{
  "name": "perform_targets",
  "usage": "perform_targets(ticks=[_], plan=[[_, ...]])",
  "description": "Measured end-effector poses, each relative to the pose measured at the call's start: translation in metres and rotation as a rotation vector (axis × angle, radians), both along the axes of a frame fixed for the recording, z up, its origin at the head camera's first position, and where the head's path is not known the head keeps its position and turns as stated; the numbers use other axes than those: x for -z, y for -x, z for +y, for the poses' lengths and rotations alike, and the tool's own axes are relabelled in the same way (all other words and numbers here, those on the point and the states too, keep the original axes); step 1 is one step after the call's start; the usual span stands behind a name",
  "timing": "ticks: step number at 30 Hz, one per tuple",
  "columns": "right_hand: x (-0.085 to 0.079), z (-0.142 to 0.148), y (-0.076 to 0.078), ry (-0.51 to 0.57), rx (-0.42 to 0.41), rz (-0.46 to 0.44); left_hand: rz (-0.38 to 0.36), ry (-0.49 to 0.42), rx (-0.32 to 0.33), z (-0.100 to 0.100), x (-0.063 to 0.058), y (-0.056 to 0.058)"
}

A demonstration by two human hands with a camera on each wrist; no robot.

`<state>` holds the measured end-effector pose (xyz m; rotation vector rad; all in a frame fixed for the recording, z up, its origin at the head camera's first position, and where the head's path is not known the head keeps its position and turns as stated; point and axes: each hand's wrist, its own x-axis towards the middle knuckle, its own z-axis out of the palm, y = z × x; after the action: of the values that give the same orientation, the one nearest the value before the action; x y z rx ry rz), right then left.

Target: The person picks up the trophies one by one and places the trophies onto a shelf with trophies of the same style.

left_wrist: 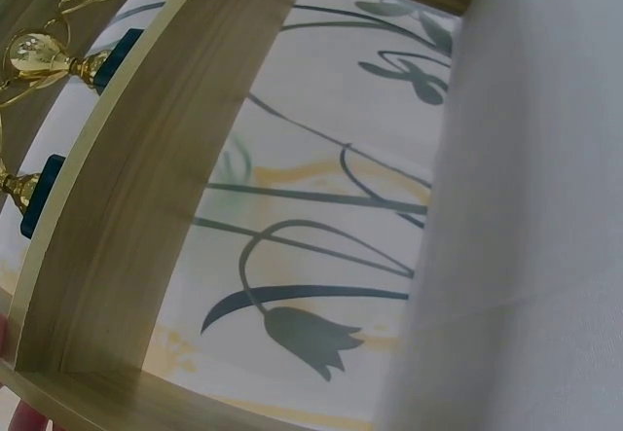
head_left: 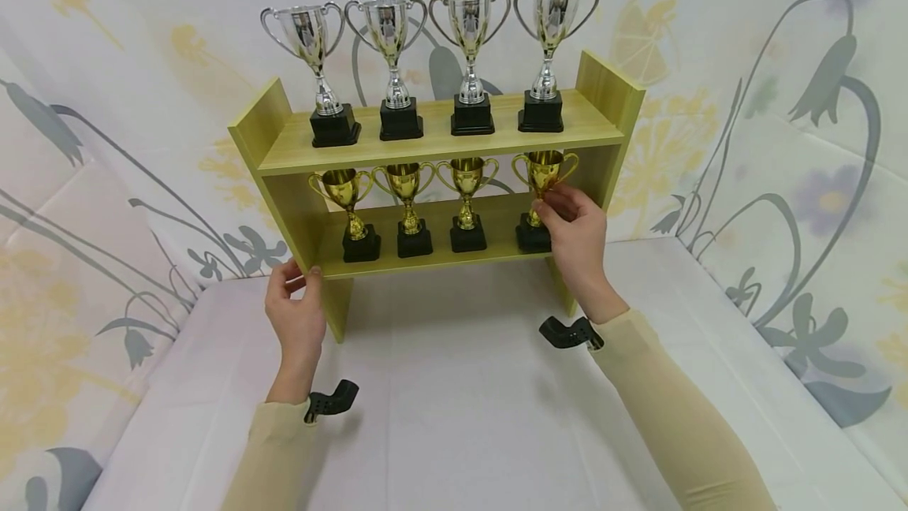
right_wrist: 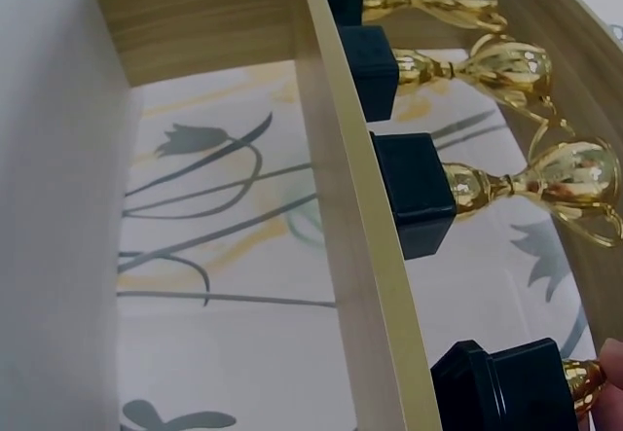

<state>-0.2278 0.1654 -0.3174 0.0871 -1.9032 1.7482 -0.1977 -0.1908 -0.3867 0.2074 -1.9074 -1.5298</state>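
A wooden two-tier shelf (head_left: 440, 156) stands against the back wall. On its lower tier is a row of gold trophy cups with black bases, among them a cup (head_left: 342, 194) at the left end. My right hand (head_left: 578, 239) pinches the stem of the rightmost gold trophy (head_left: 544, 172), whose black base (right_wrist: 516, 392) shows at the shelf edge in the right wrist view. My left hand (head_left: 296, 310) grips the shelf's left side panel at its lower front edge, thumb in front. In the left wrist view only its fingertips (left_wrist: 27, 416) show at the lower left corner.
Several silver trophies (head_left: 468, 61) with black bases line the upper tier. A white cloth (head_left: 454, 400) covers the table below. The walls carry a flower-patterned fabric (head_left: 780, 140). Black wrist cameras (head_left: 571, 332) sit at both cuffs.
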Motion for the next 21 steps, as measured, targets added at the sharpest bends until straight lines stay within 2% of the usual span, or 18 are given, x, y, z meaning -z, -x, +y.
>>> perform_targets(ticks=[12, 21], plan=[[0.0015, -0.0025, 0.0045, 0.029, -0.023, -0.008, 0.001, 0.024, -0.012, -0.0005, 0.0016, -0.0003], [0.0037, -0.0046, 0.0067, 0.03, -0.008, 0.003, 0.001, 0.035, -0.019, -0.0013, 0.0027, 0.0011]])
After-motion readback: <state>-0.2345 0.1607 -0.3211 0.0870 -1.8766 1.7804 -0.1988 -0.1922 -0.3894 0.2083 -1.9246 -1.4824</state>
